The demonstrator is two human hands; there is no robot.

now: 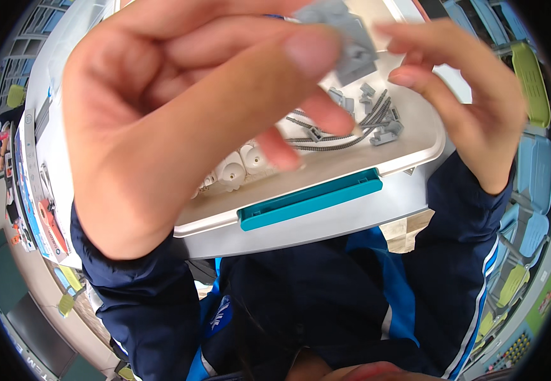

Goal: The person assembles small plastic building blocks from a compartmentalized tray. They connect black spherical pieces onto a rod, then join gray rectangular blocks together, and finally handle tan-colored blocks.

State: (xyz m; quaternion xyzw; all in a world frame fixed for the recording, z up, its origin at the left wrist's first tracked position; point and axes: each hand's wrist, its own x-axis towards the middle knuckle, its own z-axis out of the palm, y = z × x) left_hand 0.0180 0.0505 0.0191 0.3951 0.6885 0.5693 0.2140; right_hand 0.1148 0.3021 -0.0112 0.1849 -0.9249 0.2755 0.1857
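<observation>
Close in front of me, my left hand (180,95) pinches a grey plastic building piece (353,51) between thumb and fingers. Just to the right of that piece is my right hand (462,86), its thumb and forefinger apart with nothing visible between them. Below both hands sits a white plastic bin (408,159) with a teal latch (310,200) on its near side. Inside it lie dark grey ribbed tubes (345,141), small grey connector pieces (386,133) and several white round parts (231,173). My left hand hides part of the bin.
The bin rests on a white table (282,232) whose curved edge is close to my body. At the left are a box with an orange picture (50,225) and other items. Blue chairs (535,168) and a green chair (531,86) stand at the right.
</observation>
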